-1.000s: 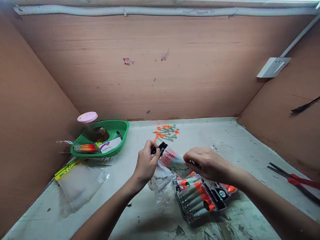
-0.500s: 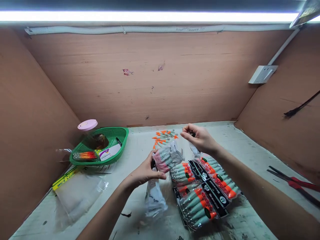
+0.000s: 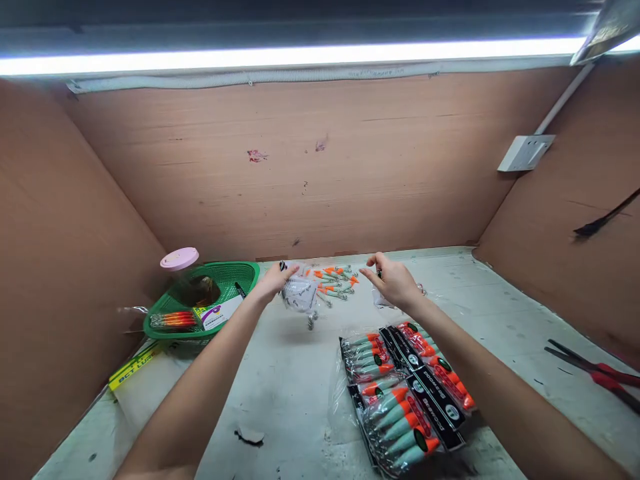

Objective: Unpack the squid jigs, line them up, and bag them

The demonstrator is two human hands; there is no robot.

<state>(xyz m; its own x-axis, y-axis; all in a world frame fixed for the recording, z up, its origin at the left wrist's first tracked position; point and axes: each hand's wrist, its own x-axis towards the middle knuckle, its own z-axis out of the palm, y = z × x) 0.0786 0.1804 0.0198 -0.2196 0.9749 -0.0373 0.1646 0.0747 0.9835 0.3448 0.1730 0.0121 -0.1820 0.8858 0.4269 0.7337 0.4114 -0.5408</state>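
At the back of the table, my left hand [image 3: 273, 281] pinches a crumpled clear plastic bag [image 3: 300, 293] with faint print. Metal hooks dangle from its lower end. Beside the bag lies a loose pile of small orange and pale green fishing lures [image 3: 336, 288]. My right hand [image 3: 395, 283] hovers right of the pile, fingers curled and thumb near the index finger. A small dark thing shows at its fingers, too small to name. Clear plastic [image 3: 383, 298] shows just under this hand; whether it is gripped is unclear. Packs of bagged lures [image 3: 400, 413] with black cards lie nearer me.
A green basket [image 3: 253, 287] at left holds a pink-lidded jar [image 3: 180, 259], orange lures and a card. Clear bags with a yellow header [image 3: 135, 365] lie before it. Red-handled pliers or scissors [image 3: 595, 370] lie at right. Wooden walls enclose the table; a torn scrap [image 3: 250, 437] lies in front.
My left hand has moved back and left with a bag, from above the packs to beside the loose lures. The bag near the table's middle front is gone from there. My right hand has barely moved.
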